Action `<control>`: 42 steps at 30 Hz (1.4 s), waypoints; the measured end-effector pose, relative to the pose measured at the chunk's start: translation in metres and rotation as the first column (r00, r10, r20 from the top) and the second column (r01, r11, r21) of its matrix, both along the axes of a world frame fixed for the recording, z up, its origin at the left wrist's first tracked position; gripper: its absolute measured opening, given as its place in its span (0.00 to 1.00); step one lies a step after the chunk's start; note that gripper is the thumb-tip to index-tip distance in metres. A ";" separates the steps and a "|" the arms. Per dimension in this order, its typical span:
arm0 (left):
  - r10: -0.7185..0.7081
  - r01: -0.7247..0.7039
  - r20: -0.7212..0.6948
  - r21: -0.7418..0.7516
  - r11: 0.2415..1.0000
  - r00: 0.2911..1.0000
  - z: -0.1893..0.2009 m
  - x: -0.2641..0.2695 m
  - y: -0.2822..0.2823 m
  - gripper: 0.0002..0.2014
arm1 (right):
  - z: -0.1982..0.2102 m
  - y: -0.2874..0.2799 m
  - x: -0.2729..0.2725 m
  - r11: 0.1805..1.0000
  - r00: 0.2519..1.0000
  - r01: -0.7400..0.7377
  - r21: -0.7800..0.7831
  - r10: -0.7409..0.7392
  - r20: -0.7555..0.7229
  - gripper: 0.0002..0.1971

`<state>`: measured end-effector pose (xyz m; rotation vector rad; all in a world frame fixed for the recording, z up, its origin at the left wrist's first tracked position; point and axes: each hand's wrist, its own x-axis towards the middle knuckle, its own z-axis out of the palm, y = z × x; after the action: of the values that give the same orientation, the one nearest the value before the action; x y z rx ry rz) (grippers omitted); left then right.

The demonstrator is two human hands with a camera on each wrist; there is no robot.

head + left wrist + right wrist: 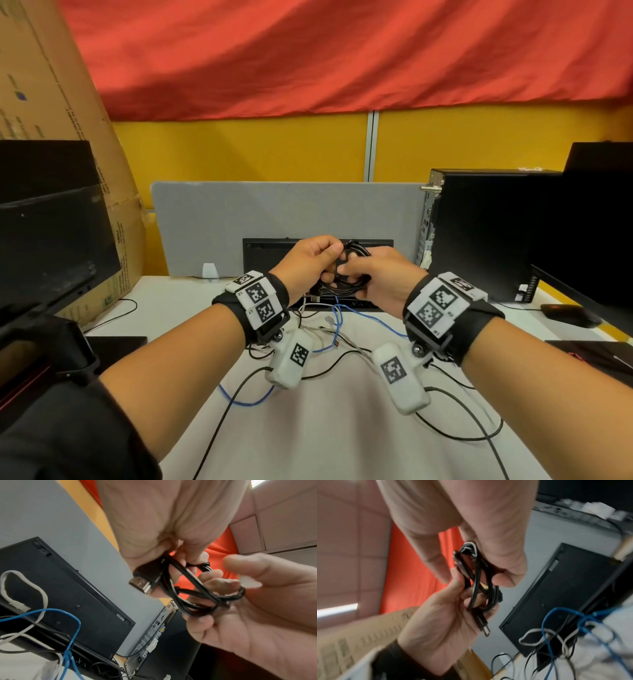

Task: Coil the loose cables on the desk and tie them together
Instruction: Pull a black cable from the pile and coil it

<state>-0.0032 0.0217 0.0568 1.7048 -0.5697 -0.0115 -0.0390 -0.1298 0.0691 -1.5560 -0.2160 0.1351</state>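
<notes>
A black cable coil [354, 270] is held up above the white desk [342, 428] between both hands. My left hand [325, 257] grips its left side, and the plug end [143, 583] sticks out below that palm. My right hand [356, 274] holds the right side, fingers [211, 582] curled through the loops. In the right wrist view the coil [479, 582] hangs between the two hands with its plug [483, 627] pointing down. Loose on the desk below lie a blue cable [366, 317], a grey-white cable [330, 329] and thin black cables [236, 394].
A black keyboard [270, 251] stands on edge against the grey divider [274, 212]. A computer tower [486, 233] and a mouse [568, 313] are at the right. A monitor [51, 233] and a cardboard box [51, 85] are at the left.
</notes>
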 end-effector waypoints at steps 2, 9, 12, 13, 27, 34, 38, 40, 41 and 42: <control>0.032 -0.032 0.021 -0.005 0.999 0.999 -0.001 0.001 -0.004 0.10 | -0.002 0.005 0.003 0.965 0.980 0.169 -0.200 -0.143 0.137 0.13; 0.162 -0.167 0.148 0.026 0.986 0.976 0.002 0.005 -0.007 0.11 | -0.002 0.007 0.007 0.619 0.789 0.584 -0.525 -0.279 0.547 0.02; 0.235 -0.252 0.222 0.048 0.967 0.946 0.002 0.011 -0.003 0.11 | 0.003 0.003 0.005 0.429 0.684 0.717 -0.549 -0.282 0.673 0.15; 0.257 -0.284 0.258 0.072 0.956 0.931 0.002 0.013 -0.002 0.11 | 0.005 0.002 0.005 0.398 0.678 0.727 -0.560 -0.282 0.679 0.18; 0.296 -0.358 0.323 0.153 0.921 0.899 -0.006 0.025 0.015 0.11 | -0.003 0.006 0.010 0.950 0.949 0.310 -0.046 -0.306 0.070 0.15; 0.253 -0.284 0.217 0.127 0.950 0.943 0.001 0.019 0.014 0.13 | 0.003 0.008 -0.003 0.956 0.981 0.191 0.222 -0.177 -0.082 0.11; 0.077 -0.076 -0.007 0.080 0.994 0.997 0.003 0.013 0.018 0.08 | 0.009 0.000 -0.005 0.919 0.983 0.177 0.353 -0.151 -0.102 0.10; -0.070 0.073 -0.103 0.023 0.997 0.992 0.001 0.012 0.021 0.17 | 0.011 -0.004 -0.004 0.876 0.974 0.212 0.434 -0.154 -0.164 0.10; -0.103 0.106 -0.110 0.024 0.994 0.989 0.001 0.011 0.021 0.20 | 0.011 -0.005 -0.003 0.857 0.970 0.225 0.464 -0.150 -0.193 0.10; -0.107 0.112 -0.098 0.040 0.993 0.989 0.001 0.010 0.020 0.22 | 0.010 -0.006 -0.002 0.842 0.965 0.236 0.485 -0.145 -0.219 0.10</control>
<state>0.0065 0.0421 0.0575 1.7050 -0.5945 -0.1850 -0.0414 -0.1360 0.0795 -1.0202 0.0468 0.0486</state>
